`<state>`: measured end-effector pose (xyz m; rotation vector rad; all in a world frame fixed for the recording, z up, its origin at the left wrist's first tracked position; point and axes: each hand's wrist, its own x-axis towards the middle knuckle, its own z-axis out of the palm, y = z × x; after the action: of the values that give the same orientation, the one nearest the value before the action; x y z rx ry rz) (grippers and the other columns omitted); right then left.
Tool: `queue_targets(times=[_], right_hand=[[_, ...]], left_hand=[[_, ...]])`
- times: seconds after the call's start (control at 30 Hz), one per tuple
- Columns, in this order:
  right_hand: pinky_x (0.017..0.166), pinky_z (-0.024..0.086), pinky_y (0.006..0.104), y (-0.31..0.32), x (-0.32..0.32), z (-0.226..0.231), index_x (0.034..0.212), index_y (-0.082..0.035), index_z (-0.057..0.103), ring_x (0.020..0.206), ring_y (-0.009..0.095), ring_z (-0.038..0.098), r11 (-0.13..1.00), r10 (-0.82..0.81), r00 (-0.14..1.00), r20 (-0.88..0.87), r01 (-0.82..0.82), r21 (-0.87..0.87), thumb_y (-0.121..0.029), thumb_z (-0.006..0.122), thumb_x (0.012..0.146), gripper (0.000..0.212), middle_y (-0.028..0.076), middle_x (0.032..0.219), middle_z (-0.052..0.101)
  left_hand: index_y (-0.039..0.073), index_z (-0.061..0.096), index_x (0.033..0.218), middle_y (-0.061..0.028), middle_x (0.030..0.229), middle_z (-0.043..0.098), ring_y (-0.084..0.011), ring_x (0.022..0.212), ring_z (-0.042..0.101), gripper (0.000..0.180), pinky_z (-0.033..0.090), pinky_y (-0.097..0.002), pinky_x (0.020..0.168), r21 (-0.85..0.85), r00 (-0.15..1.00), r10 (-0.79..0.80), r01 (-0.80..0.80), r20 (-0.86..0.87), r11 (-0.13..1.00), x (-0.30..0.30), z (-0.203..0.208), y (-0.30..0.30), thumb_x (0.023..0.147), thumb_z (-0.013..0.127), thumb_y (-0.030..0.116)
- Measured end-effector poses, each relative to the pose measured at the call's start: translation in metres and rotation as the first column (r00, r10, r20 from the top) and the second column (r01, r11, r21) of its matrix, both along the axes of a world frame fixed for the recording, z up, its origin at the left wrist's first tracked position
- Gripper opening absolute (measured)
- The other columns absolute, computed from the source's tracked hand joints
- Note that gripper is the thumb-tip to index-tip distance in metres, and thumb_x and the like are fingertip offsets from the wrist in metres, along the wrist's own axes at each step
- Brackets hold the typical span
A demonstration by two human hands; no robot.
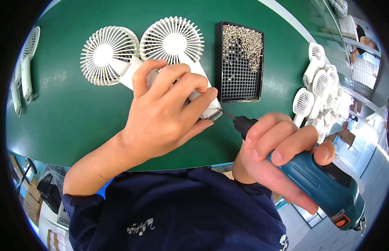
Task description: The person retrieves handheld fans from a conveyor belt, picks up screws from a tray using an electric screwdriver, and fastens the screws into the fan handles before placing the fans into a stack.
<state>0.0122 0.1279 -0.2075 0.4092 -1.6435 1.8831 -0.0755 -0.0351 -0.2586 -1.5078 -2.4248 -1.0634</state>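
Observation:
My left hand (167,100) is closed around the handle of a white handheld fan (172,39), which lies with its round slatted head away from me. Beside it on the left is a second white fan (104,55), its handle partly hidden under my fingers. My right hand (282,154) grips a teal electric screwdriver (316,180) with a black nose. The thin bit points up and left, its tip at the handle end of the held fan. Whether a screw sits at the tip is too small to make out.
A black perforated tray (240,85) full of small silvery screws (244,42) stands right of the fans on the green table (56,125). Many white fans (322,92) are piled at the right edge. More fan parts (27,71) lie far left. Another person (362,42) is at the upper right.

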Motion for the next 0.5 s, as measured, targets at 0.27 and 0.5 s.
queue_targets(times=[0.27, 0.5], right_hand=[[0.047, 0.040, 0.0321, -0.0002, 0.0000, 0.0017, 0.128, -0.007, 0.042, 0.049, 0.018, 0.048, 1.000, 0.004, 1.000, 0.011, -0.004, 0.024, -0.074, 0.050, 0.082, 0.081, 0.007, 0.082, 0.052], [0.047, 0.039, 0.0316, -0.0002, -0.0006, 0.0008, 0.128, -0.007, 0.042, 0.049, 0.018, 0.047, 0.999, 0.008, 1.000, -0.008, -0.008, 0.037, -0.074, 0.050, 0.083, 0.082, 0.007, 0.083, 0.052]], left_hand=[[0.012, 0.069, 0.100, 0.0003, 0.100, 0.053, -0.0235, 0.099, 0.050, 0.055, 0.031, -0.0463, 0.092, -0.002, 1.000, -0.003, 0.003, 0.009, 1.000, -0.0003, 0.0016, -0.0002, 0.049, 0.082, 0.030], [0.013, 0.069, 0.099, 0.0009, 0.100, 0.053, -0.0232, 0.099, 0.050, 0.053, 0.031, -0.0461, 0.093, 0.004, 1.000, 0.002, -0.002, 0.020, 1.000, -0.0004, 0.0008, 0.0000, 0.050, 0.082, 0.029]])
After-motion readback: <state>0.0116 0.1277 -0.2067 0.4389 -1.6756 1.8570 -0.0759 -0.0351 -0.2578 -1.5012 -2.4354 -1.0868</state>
